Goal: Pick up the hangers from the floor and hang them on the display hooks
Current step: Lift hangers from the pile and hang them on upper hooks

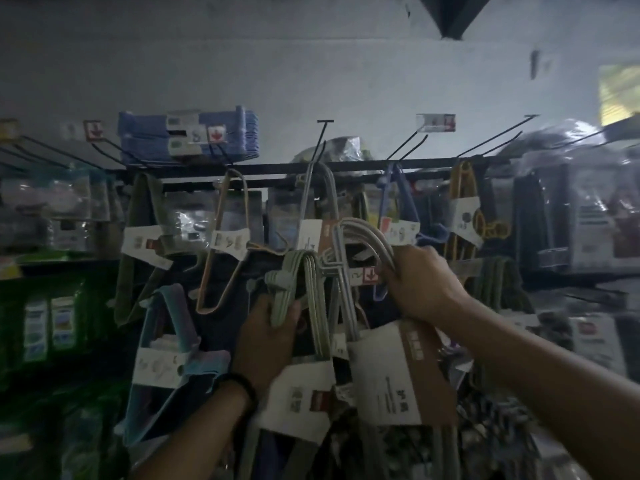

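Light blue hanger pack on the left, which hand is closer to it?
Left. The left hand, holding the green hangers, is just right of the light blue hanger pack; the right hand, gripping the grey hangers, is farther right and higher.

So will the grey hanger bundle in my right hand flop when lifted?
Probably stiff: the grey hanger bundle looks like rigid rods banded by a card sleeve. It may swing, since the right hand grips only its hooks.

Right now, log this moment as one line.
left hand: grips pale green hanger bundle | right hand: grips grey hanger bundle | both held below black display hooks | neither hung yet
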Action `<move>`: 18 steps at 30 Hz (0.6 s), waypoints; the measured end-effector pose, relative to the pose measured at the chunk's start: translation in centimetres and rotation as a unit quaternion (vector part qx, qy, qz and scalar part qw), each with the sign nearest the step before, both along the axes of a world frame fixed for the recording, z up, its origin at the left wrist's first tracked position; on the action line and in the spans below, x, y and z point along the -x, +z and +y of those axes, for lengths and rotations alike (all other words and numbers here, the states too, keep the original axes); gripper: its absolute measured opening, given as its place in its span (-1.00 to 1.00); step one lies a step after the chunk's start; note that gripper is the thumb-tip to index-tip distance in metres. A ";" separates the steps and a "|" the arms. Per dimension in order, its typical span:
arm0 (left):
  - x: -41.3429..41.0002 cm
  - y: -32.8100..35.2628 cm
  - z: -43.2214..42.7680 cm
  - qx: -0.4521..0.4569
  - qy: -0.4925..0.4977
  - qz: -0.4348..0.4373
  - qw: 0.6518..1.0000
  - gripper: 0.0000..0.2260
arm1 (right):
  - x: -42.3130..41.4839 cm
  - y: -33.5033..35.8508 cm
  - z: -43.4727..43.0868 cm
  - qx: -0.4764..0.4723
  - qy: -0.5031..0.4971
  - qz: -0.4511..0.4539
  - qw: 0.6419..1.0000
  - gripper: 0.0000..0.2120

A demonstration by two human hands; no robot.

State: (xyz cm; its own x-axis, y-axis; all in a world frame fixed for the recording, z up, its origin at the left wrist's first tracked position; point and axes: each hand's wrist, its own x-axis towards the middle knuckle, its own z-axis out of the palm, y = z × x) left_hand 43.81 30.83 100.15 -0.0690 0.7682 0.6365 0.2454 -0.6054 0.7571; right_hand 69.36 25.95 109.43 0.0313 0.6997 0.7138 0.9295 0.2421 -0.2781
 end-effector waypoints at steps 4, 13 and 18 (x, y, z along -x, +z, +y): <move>2.3 3.3 1.9 -0.052 0.048 0.103 0.992 -0.71 | 0.1 3.5 1.2 -0.010 -0.019 -0.032 0.999 -0.77; 7.5 11.9 3.8 -0.081 -0.016 0.266 0.960 -0.61 | 1.7 11.1 7.0 -0.029 -0.046 -0.040 0.998 -0.71; 5.3 14.8 5.9 -0.130 -0.064 0.293 0.945 -0.69 | 5.5 15.3 11.0 -0.023 -0.105 -0.088 0.990 -0.72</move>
State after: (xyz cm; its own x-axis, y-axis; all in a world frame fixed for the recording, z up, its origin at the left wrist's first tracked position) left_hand 38.47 36.74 114.92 0.4373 0.5591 0.7043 0.4892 -0.8051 0.3353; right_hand 63.87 36.99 124.75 0.0453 0.6575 0.7521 0.9938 0.0466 -0.1006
